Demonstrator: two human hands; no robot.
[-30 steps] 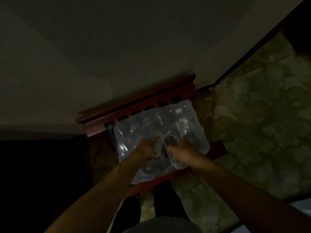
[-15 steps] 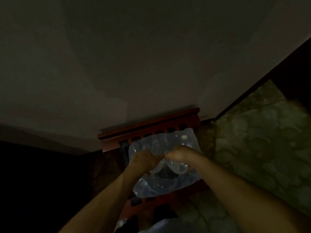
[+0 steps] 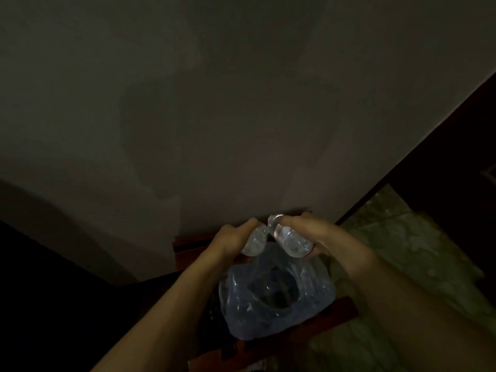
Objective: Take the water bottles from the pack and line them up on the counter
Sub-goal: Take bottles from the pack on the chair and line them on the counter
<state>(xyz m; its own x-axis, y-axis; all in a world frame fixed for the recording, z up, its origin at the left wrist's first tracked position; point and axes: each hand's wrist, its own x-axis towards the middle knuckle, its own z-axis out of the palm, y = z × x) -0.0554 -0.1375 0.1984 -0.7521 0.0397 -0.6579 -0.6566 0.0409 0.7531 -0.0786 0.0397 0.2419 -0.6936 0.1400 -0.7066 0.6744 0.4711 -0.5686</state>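
The room is dim. A clear plastic-wrapped pack point(image 3: 273, 302) of water bottles rests on a reddish wooden chair point(image 3: 346, 310), with a torn hole in the top of its wrap. My left hand point(image 3: 230, 237) grips one clear water bottle point(image 3: 255, 241) held above the pack. My right hand point(image 3: 311, 232) grips a second clear bottle point(image 3: 291, 241). The two bottles are side by side with their bottoms toward me. No counter is in view.
A plain grey wall point(image 3: 214, 103) fills the upper view straight ahead. Mottled green stone floor point(image 3: 402, 251) lies to the right of the chair. The area to the left of the chair is dark and unreadable.
Both hands reached into the torn wrap, each closed on a bottle, and lifted it up out of the pack. The camera view tilted upward toward the wall.
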